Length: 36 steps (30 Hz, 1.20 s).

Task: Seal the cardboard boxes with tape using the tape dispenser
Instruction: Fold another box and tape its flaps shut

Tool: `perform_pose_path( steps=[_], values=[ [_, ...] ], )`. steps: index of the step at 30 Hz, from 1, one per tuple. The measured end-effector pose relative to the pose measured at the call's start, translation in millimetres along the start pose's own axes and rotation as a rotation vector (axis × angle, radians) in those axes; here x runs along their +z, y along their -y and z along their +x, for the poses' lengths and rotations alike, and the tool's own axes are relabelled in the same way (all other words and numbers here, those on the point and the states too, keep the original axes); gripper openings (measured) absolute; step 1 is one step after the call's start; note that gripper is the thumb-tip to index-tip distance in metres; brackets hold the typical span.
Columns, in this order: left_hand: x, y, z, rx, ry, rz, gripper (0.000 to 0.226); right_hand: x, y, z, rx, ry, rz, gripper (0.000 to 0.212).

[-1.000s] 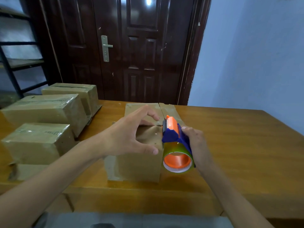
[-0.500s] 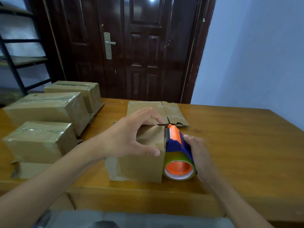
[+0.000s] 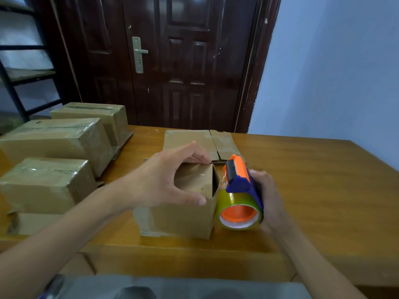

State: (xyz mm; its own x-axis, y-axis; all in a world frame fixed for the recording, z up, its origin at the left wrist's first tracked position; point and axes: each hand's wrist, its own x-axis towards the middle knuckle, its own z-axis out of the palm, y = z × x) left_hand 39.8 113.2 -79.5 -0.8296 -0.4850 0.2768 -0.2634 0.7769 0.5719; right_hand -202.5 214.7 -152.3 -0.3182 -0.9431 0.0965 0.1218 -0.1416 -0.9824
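Note:
A small cardboard box [image 3: 179,216] stands near the wooden table's front edge, with a dark gap showing at its top right corner. My left hand [image 3: 159,184] spans the box top, fingers curled over the far edge and thumb pressing the near edge. My right hand [image 3: 269,199] grips a blue and orange tape dispenser [image 3: 239,197] with a yellowish roll, held against the box's right side. A strip of clear tape runs from the dispenser onto the box's right edge.
Three taped cardboard boxes [image 3: 49,186] [image 3: 58,141] [image 3: 97,115] stand at the table's left. A flattened piece of cardboard [image 3: 200,143] lies behind the small box. A dark door [image 3: 183,61] and a black metal rack [image 3: 19,67] stand beyond the table [image 3: 313,190].
The dispenser moved from above the box top down and to the right, ending beside the box's right side. My left hand kept its hold on the box top.

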Motion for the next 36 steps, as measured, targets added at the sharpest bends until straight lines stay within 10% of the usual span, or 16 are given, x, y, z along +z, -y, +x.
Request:
perform_pose_path(
  steps=[15, 20, 29, 36],
  values=[
    [0, 1, 4, -0.017, 0.007, -0.020, 0.091, 11, 4, 8, 0.016, -0.051, 0.022, 0.038],
    [2, 2, 6, -0.001, 0.006, -0.016, 0.084, 12, 7, 9, -0.031, -0.028, -0.125, 0.072],
    [4, 5, 5, 0.083, -0.012, -0.004, 0.066, 11, 9, 13, -0.133, 0.037, -0.230, 0.034],
    [1, 8, 4, 0.122, 0.005, -0.018, 0.054, 9, 6, 12, -0.111, 0.046, -0.209, 0.057]
  ],
)
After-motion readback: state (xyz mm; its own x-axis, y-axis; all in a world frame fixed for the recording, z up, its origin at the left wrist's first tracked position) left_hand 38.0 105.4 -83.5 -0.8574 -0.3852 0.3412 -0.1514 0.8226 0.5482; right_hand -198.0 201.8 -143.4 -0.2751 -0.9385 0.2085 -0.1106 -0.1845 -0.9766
